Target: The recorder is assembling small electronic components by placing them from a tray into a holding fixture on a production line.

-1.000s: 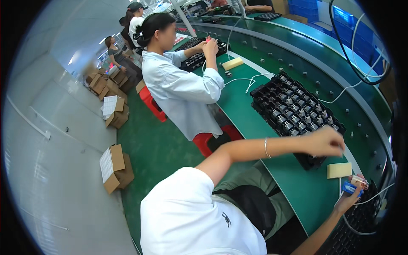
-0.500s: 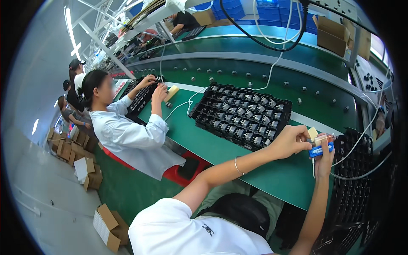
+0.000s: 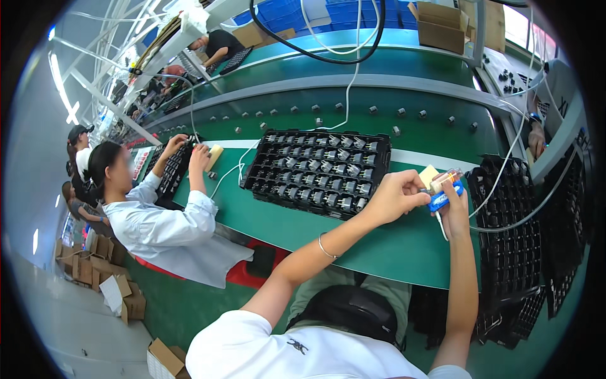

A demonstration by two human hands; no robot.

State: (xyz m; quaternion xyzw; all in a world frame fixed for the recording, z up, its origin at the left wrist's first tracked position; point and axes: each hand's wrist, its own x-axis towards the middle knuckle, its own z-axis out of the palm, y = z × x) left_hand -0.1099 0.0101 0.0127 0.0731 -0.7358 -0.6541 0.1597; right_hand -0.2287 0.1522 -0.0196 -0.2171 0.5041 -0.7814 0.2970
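A workshop with a green floor spreads around a long green desk (image 3: 398, 256), with a dark green belt (image 3: 284, 121) running behind the filled black tray (image 3: 278, 199) on it. A co-worker in a pale blue shirt (image 3: 161, 218) sits left of this tray. Dark empty-looking trays (image 3: 508, 243) stand to its right. The filled tray holds rows of grey parts (image 3: 314, 165). Between it and the dark trays, the right hand (image 3: 456, 211) is wrapped around a blue block (image 3: 445, 198) with a pale, partly clear piece (image 3: 447, 181) on top. The left hand (image 3: 399, 197), just right of the filled tray's corner, has thumb and forefinger bent close beside the block; whether they pinch anything cannot be told. A yellow sponge (image 3: 428, 174) shows behind the fingers.
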